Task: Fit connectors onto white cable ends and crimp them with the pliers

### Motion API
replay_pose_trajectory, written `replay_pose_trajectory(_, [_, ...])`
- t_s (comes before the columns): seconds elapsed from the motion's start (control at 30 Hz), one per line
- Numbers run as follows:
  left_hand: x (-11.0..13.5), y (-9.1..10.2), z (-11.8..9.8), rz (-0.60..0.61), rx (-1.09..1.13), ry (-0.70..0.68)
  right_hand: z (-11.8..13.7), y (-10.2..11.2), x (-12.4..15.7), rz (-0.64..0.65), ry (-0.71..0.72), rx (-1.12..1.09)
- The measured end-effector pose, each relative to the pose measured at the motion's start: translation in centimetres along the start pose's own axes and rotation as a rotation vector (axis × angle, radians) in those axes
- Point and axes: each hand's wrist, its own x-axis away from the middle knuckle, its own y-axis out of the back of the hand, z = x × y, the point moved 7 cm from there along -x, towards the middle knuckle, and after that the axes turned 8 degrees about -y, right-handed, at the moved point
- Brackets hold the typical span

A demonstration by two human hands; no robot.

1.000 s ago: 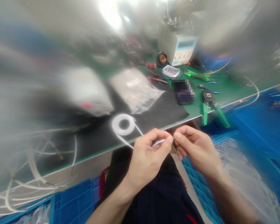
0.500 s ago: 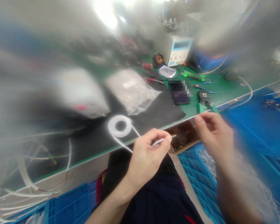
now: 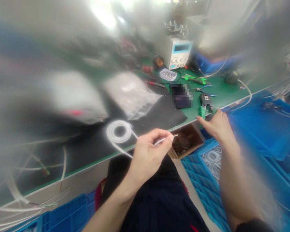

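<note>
My left hand (image 3: pixel 148 154) pinches the end of a thin white tube (image 3: pixel 159 141) in front of the bench edge. The tube runs back to a small white coil (image 3: pixel 118 131) lying on the black mat (image 3: pixel 159 116). A short thin tip sticks out past my left thumb. My right hand (image 3: pixel 216 125) has reached to the bench edge and its fingers close around the green handles of a crimping tool (image 3: pixel 205 104). Below the two hands sits an open brown cardboard box (image 3: pixel 187 141) with small dark parts inside.
A clear plastic bag (image 3: pixel 132 93) lies on the mat. Farther back stand a power supply (image 3: pixel 176 53), a small white tray of metal parts (image 3: pixel 168 74) and red-handled tools. Blue crates (image 3: pixel 207 167) with white tubing stand at right and lower left. Loose white tubes trail at left.
My right hand left the tube end, swung right and up, and now grips the green-handled tool on the bench edge. My left hand kept its pinch on the tube.
</note>
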Motion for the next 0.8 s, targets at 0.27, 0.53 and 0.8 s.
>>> replay_pose_trajectory(0.27, [-0.5, 0.1, -0.6, 0.008, 0.034, -0.013, -1.5, 1.1, 3.9, 0.209, -0.064, -0.65])
replay_pose_trajectory(0.53, [-0.4, -0.3, -0.5, 0.035, -0.002, 0.006, 0.2, -2.5, 15.5, 1.014, -0.477, -1.573])
replay_pose_trajectory(0.8, [0.1, -1.4, -0.9, 0.108, 0.063, 0.032, 3.6, -3.8, 17.9, 0.901, -0.2, -1.159])
